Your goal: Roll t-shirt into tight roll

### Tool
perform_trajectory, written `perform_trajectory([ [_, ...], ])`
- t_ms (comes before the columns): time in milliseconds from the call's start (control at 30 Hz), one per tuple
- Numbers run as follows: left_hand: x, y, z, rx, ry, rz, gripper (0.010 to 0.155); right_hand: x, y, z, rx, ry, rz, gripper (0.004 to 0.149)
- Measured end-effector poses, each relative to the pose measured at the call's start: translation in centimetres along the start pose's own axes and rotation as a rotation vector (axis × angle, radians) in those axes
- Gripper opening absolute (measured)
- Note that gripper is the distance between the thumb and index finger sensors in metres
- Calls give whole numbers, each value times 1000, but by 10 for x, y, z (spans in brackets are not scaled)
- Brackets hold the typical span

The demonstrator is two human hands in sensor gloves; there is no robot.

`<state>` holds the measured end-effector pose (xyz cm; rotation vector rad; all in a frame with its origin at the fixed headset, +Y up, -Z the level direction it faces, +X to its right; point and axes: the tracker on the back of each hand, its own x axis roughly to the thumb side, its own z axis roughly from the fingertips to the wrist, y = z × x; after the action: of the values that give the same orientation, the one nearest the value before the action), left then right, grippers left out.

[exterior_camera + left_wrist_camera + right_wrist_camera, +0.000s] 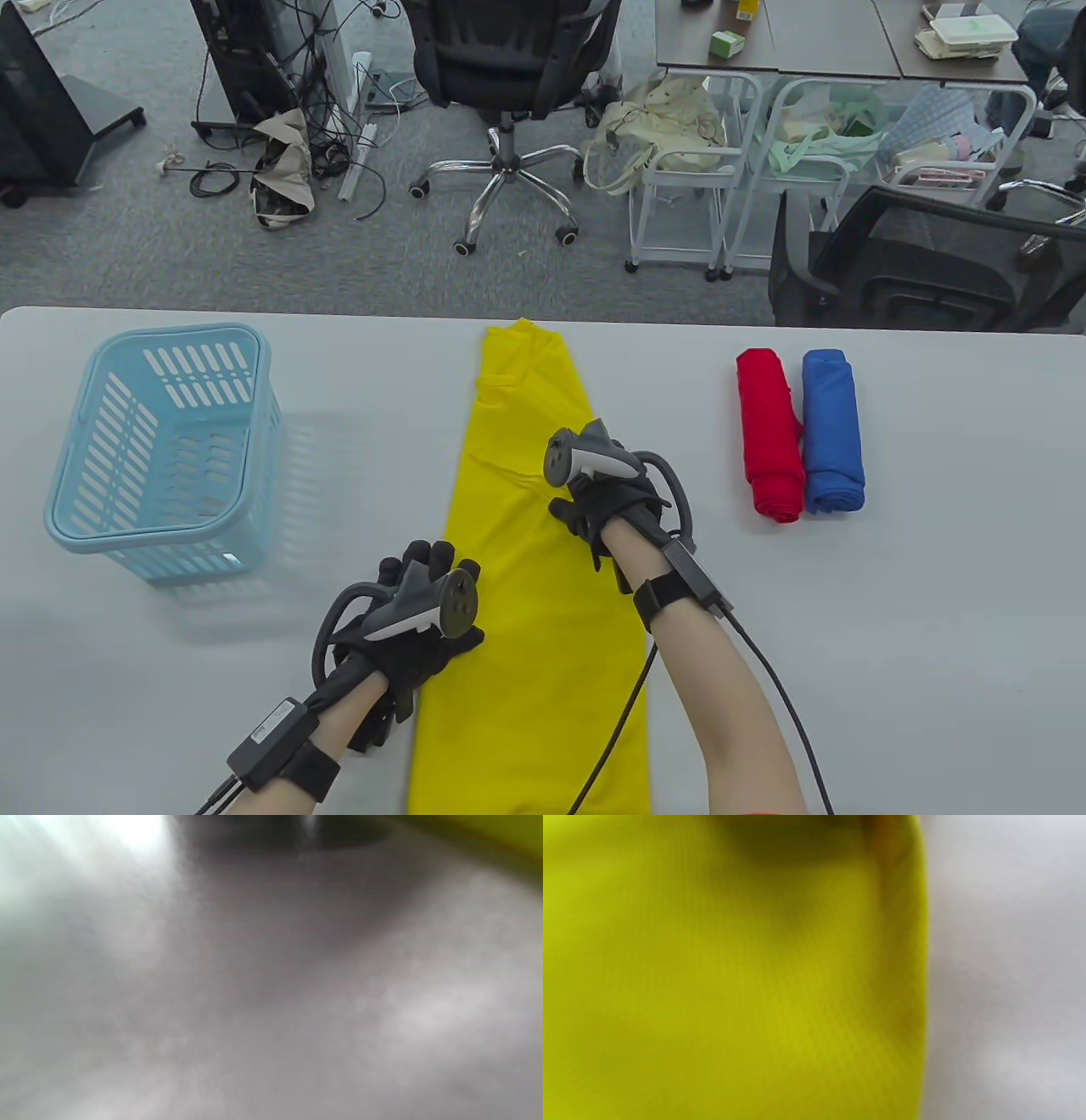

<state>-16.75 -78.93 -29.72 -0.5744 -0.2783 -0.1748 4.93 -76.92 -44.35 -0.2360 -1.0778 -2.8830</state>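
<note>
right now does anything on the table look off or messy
Nothing stands out. The yellow t-shirt lies folded in a long flat strip, not yet rolled, with both hands resting on it. The red roll and blue roll lie neatly side by side, and the blue basket stands upright.

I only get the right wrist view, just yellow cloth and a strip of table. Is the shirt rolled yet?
Observer: No. The shirt lies flat, folded into a long strip.
Operator: Where's the left hand?
Observer: The left hand rests at the strip's left edge, nearer the person than the right hand.
Operator: Anything else nearby?
Observer: A red roll and a blue roll lie side by side, right of the shirt.
</note>
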Motion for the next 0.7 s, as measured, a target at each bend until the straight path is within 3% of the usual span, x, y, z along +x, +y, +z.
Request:
perform_trajectory([
  [167,6,4,14,30,-64,26,78,10,20,55,-113,-75,135,77],
  [300,22,1,23,18,-122,36,79,22,67,110,-126,-182,244,78],
  [367,29,-3,21,-18,-142,40,81,24,90,121,-96,-208,231,80],
  [500,36,-15,9,-137,-102,-31,82,21,121,112,24,-197,240,82],
  [533,35,-13,7,-125,-97,-87,82,20,122,111,-1,-209,215,82],
  [700,27,-2,-15,-172,-98,-44,81,11,108,91,49,-202,180,80],
])
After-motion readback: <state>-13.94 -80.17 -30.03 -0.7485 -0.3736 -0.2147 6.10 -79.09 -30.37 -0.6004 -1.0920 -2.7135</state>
